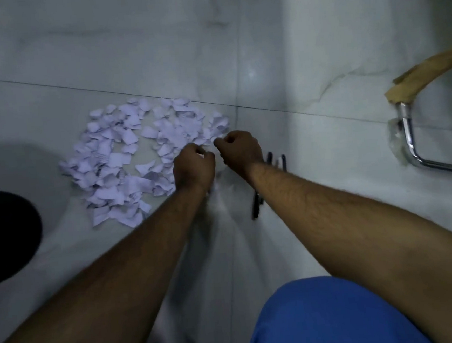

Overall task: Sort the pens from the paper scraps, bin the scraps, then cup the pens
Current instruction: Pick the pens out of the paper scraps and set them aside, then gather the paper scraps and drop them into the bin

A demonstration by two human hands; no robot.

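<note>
You look down on a pale marble tile floor (pixel 305 56). The paper scraps (pixel 137 156) are small torn pieces, white with a light violet tint in this dim light, some with faint printed lines. They lie flat in a loose round heap at about 10 o'clock from your hands, with a few bare spots of floor in its middle.

The pens (pixel 257 204) are dark, thin and long. They lie on the floor just behind your right wrist, at about 3 to 4 o'clock from the hands, and your forearm hides their middle part. Their long axis runs roughly from 6 to 12 o'clock, with a slight lean; the far ends show above the arm and the near ends below it. They are blurred, so you cannot tell which end is the tip or count them surely.

Your left hand (pixel 193 165) is curled closed at the 4 o'clock edge of the heap, with something small and white at its fingers, probably a scrap. Your right hand (pixel 240 148) is also curled, fingertips pinched together, just beside the left one; what it holds, if anything, you cannot tell.

A dark round object (pixel 5 234) lies at 9 o'clock, a chrome chair leg (pixel 408 135) at 3 o'clock.
</note>
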